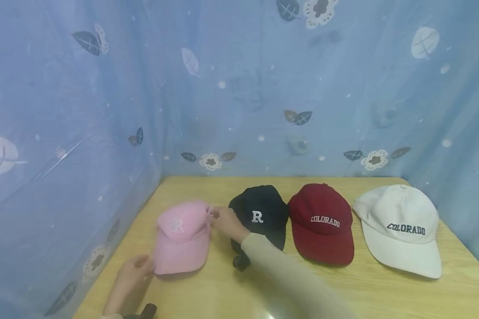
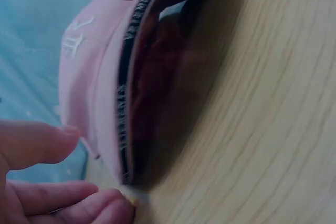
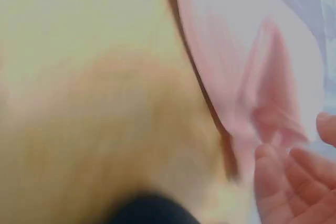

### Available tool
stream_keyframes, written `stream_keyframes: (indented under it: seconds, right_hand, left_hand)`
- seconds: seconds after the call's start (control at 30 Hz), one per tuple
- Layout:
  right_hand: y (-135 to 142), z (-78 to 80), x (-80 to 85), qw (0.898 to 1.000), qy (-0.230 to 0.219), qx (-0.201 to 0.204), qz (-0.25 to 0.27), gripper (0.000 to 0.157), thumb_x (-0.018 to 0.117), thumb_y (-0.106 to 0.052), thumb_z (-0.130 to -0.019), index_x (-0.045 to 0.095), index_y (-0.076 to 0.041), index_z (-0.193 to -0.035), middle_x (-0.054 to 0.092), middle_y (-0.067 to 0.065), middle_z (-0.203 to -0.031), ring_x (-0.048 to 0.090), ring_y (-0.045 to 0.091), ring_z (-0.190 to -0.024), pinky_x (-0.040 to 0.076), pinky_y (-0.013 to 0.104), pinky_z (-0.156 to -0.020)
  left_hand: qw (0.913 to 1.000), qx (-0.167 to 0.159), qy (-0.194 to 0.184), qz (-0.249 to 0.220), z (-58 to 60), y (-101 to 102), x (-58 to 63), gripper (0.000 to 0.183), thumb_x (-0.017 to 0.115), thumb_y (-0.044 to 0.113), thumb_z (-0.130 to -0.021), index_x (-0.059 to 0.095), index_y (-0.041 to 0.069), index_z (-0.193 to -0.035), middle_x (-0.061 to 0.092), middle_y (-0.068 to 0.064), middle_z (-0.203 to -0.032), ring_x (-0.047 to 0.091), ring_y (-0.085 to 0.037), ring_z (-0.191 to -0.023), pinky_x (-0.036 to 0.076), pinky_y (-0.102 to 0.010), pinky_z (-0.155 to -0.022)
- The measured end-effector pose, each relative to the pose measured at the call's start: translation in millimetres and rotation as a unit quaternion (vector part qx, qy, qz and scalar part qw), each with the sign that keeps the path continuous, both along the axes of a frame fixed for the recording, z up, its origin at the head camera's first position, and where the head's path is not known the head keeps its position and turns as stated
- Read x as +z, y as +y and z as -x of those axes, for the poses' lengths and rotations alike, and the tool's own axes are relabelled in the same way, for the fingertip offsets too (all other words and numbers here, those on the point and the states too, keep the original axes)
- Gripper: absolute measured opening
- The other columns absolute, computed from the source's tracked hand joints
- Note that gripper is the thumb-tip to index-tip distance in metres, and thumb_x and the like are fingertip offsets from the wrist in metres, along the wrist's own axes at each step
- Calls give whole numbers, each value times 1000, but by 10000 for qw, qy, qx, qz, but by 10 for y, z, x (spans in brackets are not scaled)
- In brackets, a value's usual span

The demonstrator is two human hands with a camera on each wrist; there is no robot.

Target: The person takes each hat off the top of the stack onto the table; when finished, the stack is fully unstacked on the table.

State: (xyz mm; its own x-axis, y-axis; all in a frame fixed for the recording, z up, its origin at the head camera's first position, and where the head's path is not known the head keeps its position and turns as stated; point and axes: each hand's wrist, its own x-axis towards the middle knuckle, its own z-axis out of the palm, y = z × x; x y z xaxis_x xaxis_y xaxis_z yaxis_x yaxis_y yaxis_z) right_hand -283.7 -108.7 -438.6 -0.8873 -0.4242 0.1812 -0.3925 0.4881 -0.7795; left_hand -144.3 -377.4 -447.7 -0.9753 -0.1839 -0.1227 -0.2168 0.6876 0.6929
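A pink cap (image 1: 181, 235) with a white letter on its front lies at the left of the table, brim toward me. My left hand (image 1: 133, 274) is at the brim's near left corner; in the left wrist view its thumb (image 2: 39, 142) and fingers are apart close to the cap's edge. That view also shows a black lettered band (image 2: 126, 77) along the cap's opening. On the cap's far right side, my right hand (image 1: 228, 223) reaches across the black cap. Its fingertips (image 3: 266, 153) meet the pink fabric in the right wrist view, the thumb standing apart.
To the right stand a black cap (image 1: 259, 208) with a white R, a dark red cap (image 1: 321, 221) and a white cap (image 1: 407, 226), both lettered COLORADO. They form a row on the wooden table (image 1: 207, 297). A blue patterned curtain (image 1: 239, 88) encloses the back and sides.
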Motion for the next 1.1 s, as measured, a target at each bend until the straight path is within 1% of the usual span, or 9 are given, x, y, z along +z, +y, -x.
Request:
stream_keyframes:
  seconds: [0.17,0.23,0.47,0.57,0.7,0.77,0.87,0.93,1.1]
  right_hand:
    - [-117,-49,-141,9987,-245,-233,376,28,58,-19,-90,63,0,-110,65,8,-104,61,18,-94,51,29,-79]
    - [-106,-45,-184,9978,-252,-204,586,24,58,-18,-89,65,-1,-106,65,7,-100,61,16,-88,51,26,-74]
    - [-9,17,-155,9934,-374,-537,941,20,59,-16,-89,65,-2,-102,66,3,-86,60,9,-69,51,20,-60]
    - [14,50,-93,9941,-398,-588,815,16,58,-14,-88,64,-1,-96,65,6,-83,61,13,-65,50,21,-55]
    - [43,52,-43,9955,-660,-392,562,13,58,-13,-89,62,0,-90,64,7,-78,62,17,-61,50,23,-50]
    - [65,44,-35,9955,-721,-303,541,18,57,-13,-89,62,2,-99,64,9,-77,63,21,-61,51,26,-50]
    - [121,9,16,9946,-770,-148,675,35,55,-13,-91,53,1,-122,65,12,-84,65,27,-65,54,32,-54]
    - [166,-4,102,9936,-791,-79,797,45,52,-16,-93,42,-1,-135,64,15,-92,66,31,-70,55,37,-58]
    - [418,41,525,9982,-419,-177,393,47,47,-28,-97,38,-9,-139,60,15,-115,64,26,-84,55,37,-68]
  left_hand:
    - [9979,41,22,-643,39,88,-63,57,53,31,-93,42,-15,-125,53,-32,-118,60,-35,-96,51,-44,-82]
    - [9975,26,2,-713,63,130,-57,55,53,30,-93,44,-15,-124,55,-30,-116,60,-35,-96,50,-46,-84]
    - [9830,14,-28,-1835,231,273,-42,52,56,26,-91,45,-11,-126,54,-23,-120,55,-32,-104,44,-46,-94]
    - [9873,-84,95,-1582,330,291,-43,51,56,26,-91,46,-12,-124,56,-25,-117,56,-33,-102,45,-47,-91]
    - [9961,-196,102,-852,368,281,-54,51,57,27,-91,49,-14,-120,58,-27,-112,57,-37,-101,45,-51,-88]
    - [9978,-257,14,-611,363,276,-34,51,57,28,-91,49,-14,-119,59,-26,-110,57,-38,-101,45,-53,-88]
    - [9991,-399,136,-58,372,268,102,53,54,30,-92,48,-14,-121,58,-28,-111,55,-42,-101,43,-55,-87]
    - [9973,-501,377,390,400,268,275,54,52,33,-93,47,-12,-123,57,-29,-113,54,-44,-103,43,-55,-87]
    - [9831,-787,1416,855,571,435,785,52,52,33,-94,47,-6,-127,57,-27,-114,56,-42,-101,47,-52,-82]
